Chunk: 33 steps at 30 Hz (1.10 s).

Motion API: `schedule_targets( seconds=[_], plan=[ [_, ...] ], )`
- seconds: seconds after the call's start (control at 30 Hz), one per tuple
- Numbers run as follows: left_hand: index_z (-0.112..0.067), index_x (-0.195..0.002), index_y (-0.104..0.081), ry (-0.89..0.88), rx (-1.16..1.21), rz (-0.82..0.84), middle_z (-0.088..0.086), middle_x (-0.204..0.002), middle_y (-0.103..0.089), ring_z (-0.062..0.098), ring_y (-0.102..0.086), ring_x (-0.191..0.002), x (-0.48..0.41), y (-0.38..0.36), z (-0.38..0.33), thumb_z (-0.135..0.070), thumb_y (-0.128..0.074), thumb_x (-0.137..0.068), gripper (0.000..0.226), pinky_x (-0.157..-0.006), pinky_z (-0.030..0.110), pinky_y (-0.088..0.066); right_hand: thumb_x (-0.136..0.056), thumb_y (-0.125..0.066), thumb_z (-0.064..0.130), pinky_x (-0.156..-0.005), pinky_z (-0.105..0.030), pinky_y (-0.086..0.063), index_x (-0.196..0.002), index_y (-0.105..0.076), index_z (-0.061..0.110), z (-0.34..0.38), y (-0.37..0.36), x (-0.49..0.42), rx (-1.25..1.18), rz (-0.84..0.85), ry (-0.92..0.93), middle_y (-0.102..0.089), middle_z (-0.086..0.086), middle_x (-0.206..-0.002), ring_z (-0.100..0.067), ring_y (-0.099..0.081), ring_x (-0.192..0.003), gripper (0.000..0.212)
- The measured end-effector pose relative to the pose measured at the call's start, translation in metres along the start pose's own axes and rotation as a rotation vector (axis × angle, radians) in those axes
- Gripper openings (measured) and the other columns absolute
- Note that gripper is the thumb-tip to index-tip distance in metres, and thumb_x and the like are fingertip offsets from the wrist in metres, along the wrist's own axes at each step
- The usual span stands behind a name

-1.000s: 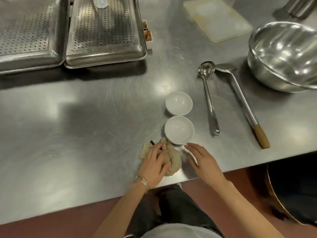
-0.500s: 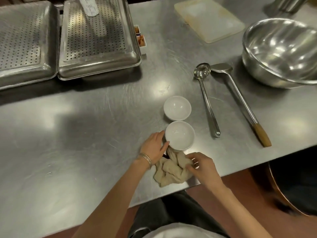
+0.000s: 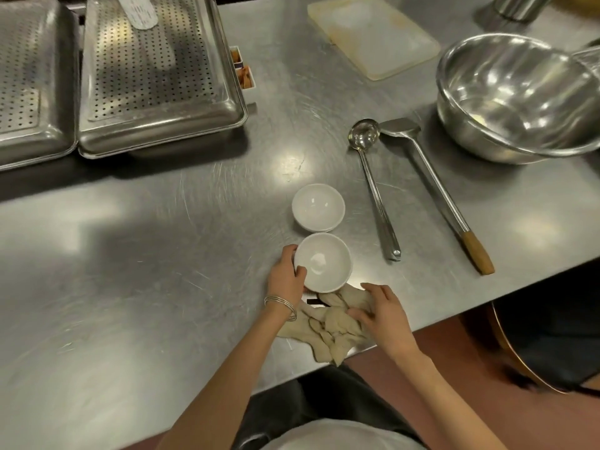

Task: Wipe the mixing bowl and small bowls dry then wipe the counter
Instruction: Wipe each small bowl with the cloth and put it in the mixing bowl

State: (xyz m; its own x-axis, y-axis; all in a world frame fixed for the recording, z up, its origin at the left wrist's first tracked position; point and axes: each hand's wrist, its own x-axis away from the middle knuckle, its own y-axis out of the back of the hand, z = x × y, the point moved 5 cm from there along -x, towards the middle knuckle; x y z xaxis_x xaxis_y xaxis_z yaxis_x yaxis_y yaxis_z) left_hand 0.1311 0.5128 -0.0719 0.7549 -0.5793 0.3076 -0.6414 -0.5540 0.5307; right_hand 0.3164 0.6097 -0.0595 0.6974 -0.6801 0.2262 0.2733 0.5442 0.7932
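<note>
Two small white bowls stand on the steel counter (image 3: 136, 287). My left hand (image 3: 285, 279) grips the left rim of the near small bowl (image 3: 324, 263), thumb over the edge. The far small bowl (image 3: 318, 206) sits just behind it, untouched. A crumpled beige cloth (image 3: 328, 329) lies at the counter's front edge below the near bowl, and my right hand (image 3: 383, 315) holds its right side with curled fingers. The large steel mixing bowl (image 3: 519, 95) rests at the far right, away from both hands.
A steel ladle (image 3: 373, 186) and a wooden-handled spatula (image 3: 435, 190) lie right of the small bowls. Two perforated steel trays (image 3: 152, 73) sit upturned at the back left. A pale cutting board (image 3: 373, 34) lies at the back.
My left hand left the cloth and took hold of the near bowl's rim. My right hand moved onto the cloth, which now lies spread out nearer the counter's front edge.
</note>
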Motion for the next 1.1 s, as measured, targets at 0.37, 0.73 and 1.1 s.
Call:
schedule_targets(
  seconds=[0.37, 0.73, 1.1],
  plan=[
    [-0.011, -0.122, -0.054, 0.112, 0.384, -0.353, -0.002, -0.101, -0.063, 0.018, -0.059, -0.093, 0.062, 0.097, 0.016, 0.006, -0.059, -0.077, 0.048, -0.076, 0.031, -0.051, -0.084, -0.067, 0.022, -0.073, -0.012, -0.041, -0.094, -0.06, 0.021, 0.071, 0.036, -0.013, -0.317, -0.06, 0.228, -0.061, 0.012, -0.091, 0.0, -0.054, -0.086, 0.012],
    [-0.032, -0.116, -0.041, 0.071, 0.683, -0.232, -0.013, -0.109, -0.05, -0.002, -0.061, -0.089, 0.088, 0.108, 0.006, -0.002, -0.058, -0.079, 0.05, -0.066, 0.038, -0.059, -0.084, -0.06, 0.033, -0.081, -0.008, -0.036, -0.099, -0.059, 0.021, 0.15, 0.023, -0.005, -0.355, -0.097, 0.554, -0.052, 0.008, -0.097, -0.003, -0.049, -0.091, 0.019],
    [-0.037, -0.129, -0.049, 0.065, 0.665, -0.216, -0.02, -0.123, -0.055, 0.009, -0.057, -0.11, 0.088, 0.091, 0.018, -0.009, -0.058, -0.069, 0.067, -0.076, 0.052, -0.056, -0.088, -0.043, 0.044, -0.076, -0.027, -0.049, -0.114, -0.065, 0.023, 0.148, -0.023, -0.007, 0.163, -0.033, 0.638, -0.054, 0.002, -0.131, -0.024, -0.034, -0.12, 0.04]
  ],
)
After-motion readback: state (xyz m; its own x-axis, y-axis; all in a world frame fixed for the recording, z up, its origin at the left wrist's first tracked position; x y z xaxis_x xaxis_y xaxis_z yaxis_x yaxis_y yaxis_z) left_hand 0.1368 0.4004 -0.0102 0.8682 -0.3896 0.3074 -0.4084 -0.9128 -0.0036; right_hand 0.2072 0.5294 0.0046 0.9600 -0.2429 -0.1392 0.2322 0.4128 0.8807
